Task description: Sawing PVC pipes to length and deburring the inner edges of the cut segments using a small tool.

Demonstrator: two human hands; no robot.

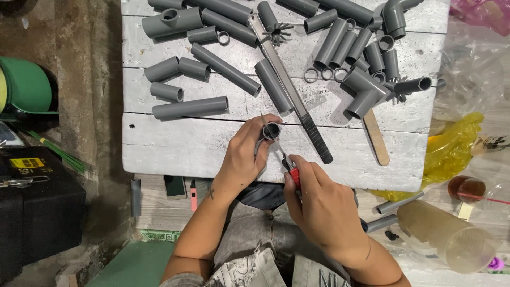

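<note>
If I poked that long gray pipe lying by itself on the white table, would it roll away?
Probably yes: the long gray pipe is round and smooth, lying on flat white boards. It looks stiff, hollow plastic, so likely light. Nothing touches it, so little would stop it.

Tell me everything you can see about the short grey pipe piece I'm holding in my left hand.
The short grey pipe piece looks like plastic, a stubby round tube with its open end facing up toward the camera, dark and hollow inside. The left hand grips it just above the white wooden tabletop. The metal tip of the red-handled tool, held in the right hand, reaches its rim.
</note>
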